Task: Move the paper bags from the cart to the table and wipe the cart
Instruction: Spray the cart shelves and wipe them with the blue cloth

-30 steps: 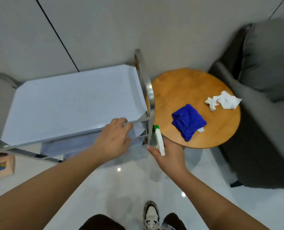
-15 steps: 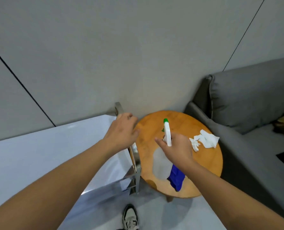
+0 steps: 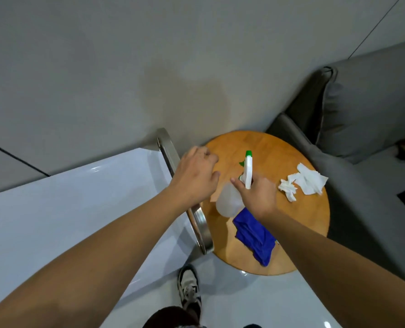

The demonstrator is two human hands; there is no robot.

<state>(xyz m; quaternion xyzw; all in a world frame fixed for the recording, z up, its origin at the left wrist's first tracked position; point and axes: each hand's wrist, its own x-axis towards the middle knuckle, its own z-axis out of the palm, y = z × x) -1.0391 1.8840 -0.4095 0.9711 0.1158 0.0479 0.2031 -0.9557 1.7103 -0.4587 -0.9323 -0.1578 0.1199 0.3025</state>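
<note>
While beside sofa (image 3: 362,119) (grey): tissue (image 3: 303,183)

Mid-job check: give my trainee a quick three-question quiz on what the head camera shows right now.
1. True or false: the right hand grips the spray bottle.
2. What lies on the round wooden table nearest the sofa? A) blue cloth B) crumpled white tissue C) paper bag
3. Fill in: the left hand is over the cart's metal ____.

Key
1. True.
2. B: the crumpled white tissue lies on the sofa side; the blue cloth is nearer the cart. No paper bag shows.
3. Handle; whether the fingers close round it cannot be told.
</note>
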